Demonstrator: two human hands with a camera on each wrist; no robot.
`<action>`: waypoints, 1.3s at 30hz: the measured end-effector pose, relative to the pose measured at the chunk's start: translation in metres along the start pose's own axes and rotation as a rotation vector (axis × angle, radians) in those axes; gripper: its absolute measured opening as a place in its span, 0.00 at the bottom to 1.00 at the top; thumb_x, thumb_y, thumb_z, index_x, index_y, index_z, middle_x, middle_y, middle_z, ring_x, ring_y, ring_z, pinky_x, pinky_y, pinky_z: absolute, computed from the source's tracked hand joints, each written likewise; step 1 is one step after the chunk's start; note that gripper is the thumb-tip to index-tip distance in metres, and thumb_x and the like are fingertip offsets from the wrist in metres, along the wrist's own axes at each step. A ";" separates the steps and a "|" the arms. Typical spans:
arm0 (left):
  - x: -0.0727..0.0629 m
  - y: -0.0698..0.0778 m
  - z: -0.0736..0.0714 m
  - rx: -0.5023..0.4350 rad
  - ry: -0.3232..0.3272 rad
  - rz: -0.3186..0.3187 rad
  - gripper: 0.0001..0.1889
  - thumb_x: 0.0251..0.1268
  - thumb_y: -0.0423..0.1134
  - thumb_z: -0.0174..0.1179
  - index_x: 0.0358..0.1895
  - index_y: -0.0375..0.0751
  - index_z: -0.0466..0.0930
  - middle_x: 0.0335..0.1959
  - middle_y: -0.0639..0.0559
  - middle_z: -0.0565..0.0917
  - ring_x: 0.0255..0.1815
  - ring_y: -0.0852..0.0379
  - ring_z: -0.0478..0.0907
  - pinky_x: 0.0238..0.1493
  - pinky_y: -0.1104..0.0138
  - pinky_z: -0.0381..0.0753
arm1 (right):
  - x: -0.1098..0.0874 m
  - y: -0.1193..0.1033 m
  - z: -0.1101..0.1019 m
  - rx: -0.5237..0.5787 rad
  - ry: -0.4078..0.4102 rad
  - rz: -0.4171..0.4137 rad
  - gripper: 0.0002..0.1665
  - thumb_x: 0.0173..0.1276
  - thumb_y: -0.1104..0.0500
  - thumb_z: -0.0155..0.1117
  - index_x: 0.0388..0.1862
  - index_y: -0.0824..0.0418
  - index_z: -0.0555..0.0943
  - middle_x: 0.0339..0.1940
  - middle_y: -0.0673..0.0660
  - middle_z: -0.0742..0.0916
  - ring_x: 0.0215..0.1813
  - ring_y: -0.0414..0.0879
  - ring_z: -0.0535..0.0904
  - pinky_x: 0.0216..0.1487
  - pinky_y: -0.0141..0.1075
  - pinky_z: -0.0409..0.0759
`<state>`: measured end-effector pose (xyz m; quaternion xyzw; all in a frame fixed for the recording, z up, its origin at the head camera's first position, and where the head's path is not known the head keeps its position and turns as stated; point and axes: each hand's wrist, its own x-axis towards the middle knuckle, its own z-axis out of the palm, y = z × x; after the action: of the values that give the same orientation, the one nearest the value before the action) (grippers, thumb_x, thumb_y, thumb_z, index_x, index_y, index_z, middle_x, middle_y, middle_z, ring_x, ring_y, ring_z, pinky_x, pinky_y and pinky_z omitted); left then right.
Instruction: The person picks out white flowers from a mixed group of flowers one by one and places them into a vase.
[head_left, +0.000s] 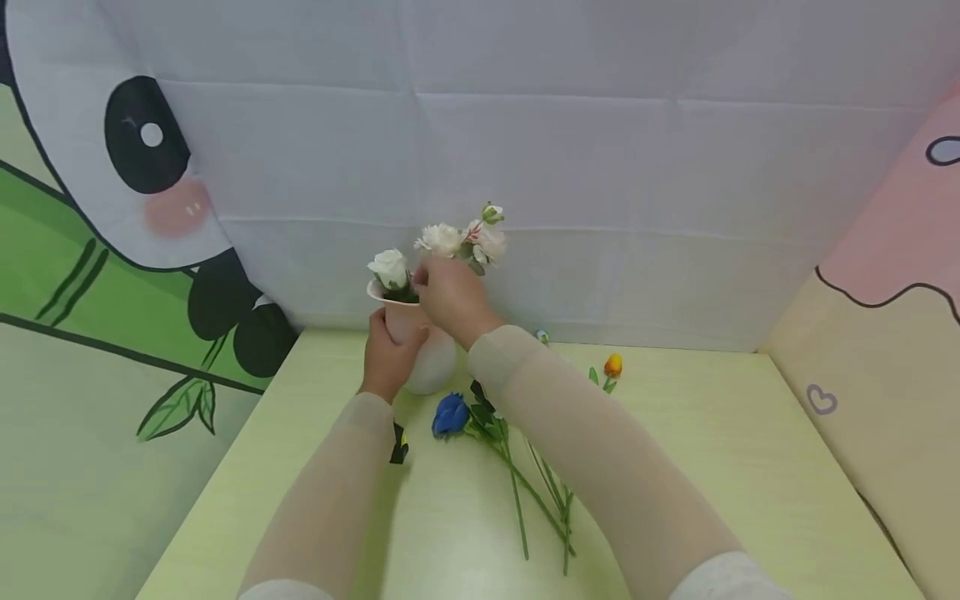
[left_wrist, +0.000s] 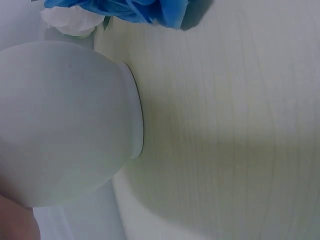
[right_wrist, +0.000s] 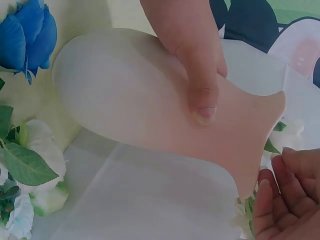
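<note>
Left hand (head_left: 392,354) and right hand (head_left: 453,300) at a vase (head_left: 431,358). We see the vase on the pale table (head_left: 750,458), close to the white backdrop (head_left: 562,167), its upper part pinkish and its lower part white. The left hand grips the narrowing upper body, the thumb pressed against the wall. At the flared mouth, the right hand's fingers are bent near the rim; we cannot tell whether they pinch a stem. We note a white rose (head_left: 390,268) rising from the mouth and pale blossoms (head_left: 441,240) just beyond the right hand. Near the base lies a blue flower (head_left: 450,415), with green stems (head_left: 519,504) crossing beside it; farther right we find an orange tulip (head_left: 613,365).
</note>
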<state>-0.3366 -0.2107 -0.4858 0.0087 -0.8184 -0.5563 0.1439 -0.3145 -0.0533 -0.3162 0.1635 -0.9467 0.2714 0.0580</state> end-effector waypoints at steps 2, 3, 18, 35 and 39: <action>0.000 0.000 0.000 0.001 -0.002 0.000 0.49 0.61 0.65 0.68 0.77 0.45 0.56 0.62 0.39 0.75 0.57 0.41 0.76 0.57 0.43 0.77 | 0.000 0.001 0.002 0.001 0.009 0.001 0.08 0.79 0.55 0.61 0.51 0.53 0.85 0.48 0.47 0.87 0.52 0.44 0.81 0.53 0.39 0.79; 0.000 0.000 0.000 0.001 0.000 0.000 0.49 0.61 0.65 0.68 0.77 0.45 0.56 0.62 0.39 0.75 0.57 0.41 0.76 0.57 0.43 0.77 | -0.001 0.002 0.002 0.001 0.011 -0.002 0.08 0.80 0.55 0.60 0.51 0.52 0.85 0.48 0.47 0.87 0.51 0.44 0.81 0.53 0.39 0.79; 0.000 0.001 0.002 -0.022 0.001 0.010 0.50 0.59 0.66 0.69 0.76 0.43 0.56 0.62 0.38 0.75 0.59 0.40 0.75 0.59 0.43 0.75 | -0.011 0.014 0.008 0.047 0.066 -0.063 0.09 0.79 0.56 0.61 0.51 0.54 0.85 0.49 0.48 0.87 0.49 0.44 0.82 0.52 0.39 0.80; 0.002 0.001 -0.002 -0.008 0.006 0.006 0.50 0.60 0.66 0.70 0.76 0.42 0.56 0.63 0.37 0.75 0.59 0.39 0.75 0.60 0.43 0.75 | -0.029 0.024 0.011 0.182 0.106 -0.085 0.03 0.77 0.55 0.64 0.43 0.52 0.84 0.44 0.46 0.87 0.47 0.42 0.81 0.47 0.37 0.80; 0.002 -0.001 -0.003 -0.006 0.008 0.006 0.50 0.60 0.65 0.70 0.76 0.43 0.56 0.63 0.37 0.74 0.60 0.39 0.75 0.60 0.43 0.74 | -0.032 0.028 0.011 0.235 0.132 -0.072 0.06 0.77 0.53 0.65 0.43 0.53 0.85 0.41 0.47 0.86 0.44 0.42 0.81 0.46 0.37 0.80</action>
<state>-0.3377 -0.2137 -0.4852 0.0081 -0.8161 -0.5583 0.1489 -0.2938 -0.0277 -0.3461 0.1848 -0.8961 0.3882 0.1104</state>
